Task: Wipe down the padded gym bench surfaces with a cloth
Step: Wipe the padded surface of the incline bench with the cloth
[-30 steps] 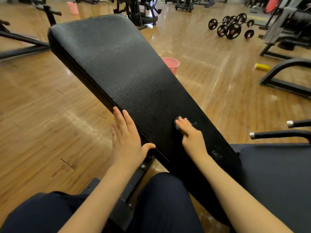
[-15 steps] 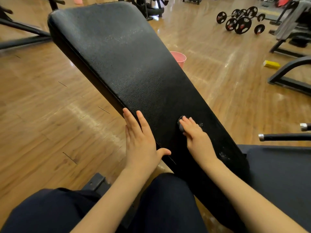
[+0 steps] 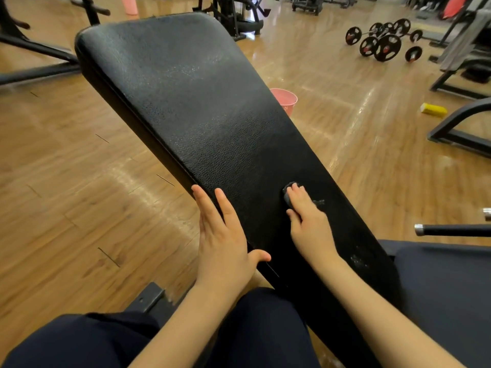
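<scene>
Lengthwise, bench pad [image 3: 202, 107] away, up-left.

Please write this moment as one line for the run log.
right hand: presses dark cloth on bench pad | left hand: flat on pad's left edge | stage: wiping lower pad

The small dark cloth [image 3: 289, 194] lies mostly hidden under the right hand [image 3: 309, 224] on the bench pad [image 3: 202, 107]. The pad's near end is hidden behind the person's forearm and legs.
</scene>
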`<state>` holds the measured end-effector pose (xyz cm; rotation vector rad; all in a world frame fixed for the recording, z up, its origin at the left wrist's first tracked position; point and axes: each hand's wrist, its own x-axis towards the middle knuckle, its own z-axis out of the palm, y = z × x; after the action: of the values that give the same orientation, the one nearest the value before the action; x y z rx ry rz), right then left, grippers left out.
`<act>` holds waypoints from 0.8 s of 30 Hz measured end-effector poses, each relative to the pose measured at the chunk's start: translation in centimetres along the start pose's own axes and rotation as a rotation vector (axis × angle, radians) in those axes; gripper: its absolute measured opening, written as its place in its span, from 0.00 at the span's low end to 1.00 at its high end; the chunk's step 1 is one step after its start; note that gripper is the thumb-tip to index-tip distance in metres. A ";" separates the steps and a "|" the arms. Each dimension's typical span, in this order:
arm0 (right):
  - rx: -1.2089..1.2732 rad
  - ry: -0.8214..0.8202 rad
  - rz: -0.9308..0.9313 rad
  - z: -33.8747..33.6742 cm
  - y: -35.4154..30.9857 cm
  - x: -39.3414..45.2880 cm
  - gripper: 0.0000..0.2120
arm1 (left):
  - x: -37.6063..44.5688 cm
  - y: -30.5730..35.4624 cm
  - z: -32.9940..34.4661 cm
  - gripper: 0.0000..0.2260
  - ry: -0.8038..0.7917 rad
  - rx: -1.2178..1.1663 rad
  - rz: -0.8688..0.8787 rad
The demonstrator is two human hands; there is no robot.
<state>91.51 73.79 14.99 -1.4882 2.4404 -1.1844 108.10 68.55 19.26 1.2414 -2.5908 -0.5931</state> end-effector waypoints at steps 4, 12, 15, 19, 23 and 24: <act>-0.008 0.030 0.006 -0.6 2.5 2.7 0.24 | 0.0 -0.1 0.0 0.61 0.004 -0.011 0.011; -0.012 0.098 0.307 -1.8 5.6 9.5 0.21 | -0.2 -0.1 -0.4 0.61 0.025 0.032 0.025; -0.028 0.081 0.341 -2.1 7.1 7.2 0.21 | -0.2 0.0 -0.5 0.60 -0.002 0.046 -0.011; -0.043 0.050 0.374 -3.2 9.1 7.0 0.19 | -0.2 0.1 -0.4 0.60 -0.019 0.018 -0.021; 0.000 0.043 0.449 -2.4 9.7 7.6 0.20 | -0.2 0.1 -0.5 0.60 -0.014 0.046 -0.014; 0.011 0.067 0.448 -1.8 9.4 6.8 0.21 | -0.2 0.1 -0.6 0.60 -0.006 0.042 -0.010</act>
<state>80.17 71.81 12.63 -0.8374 2.6064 -1.1577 108.33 68.58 19.84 1.2678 -2.6162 -0.5474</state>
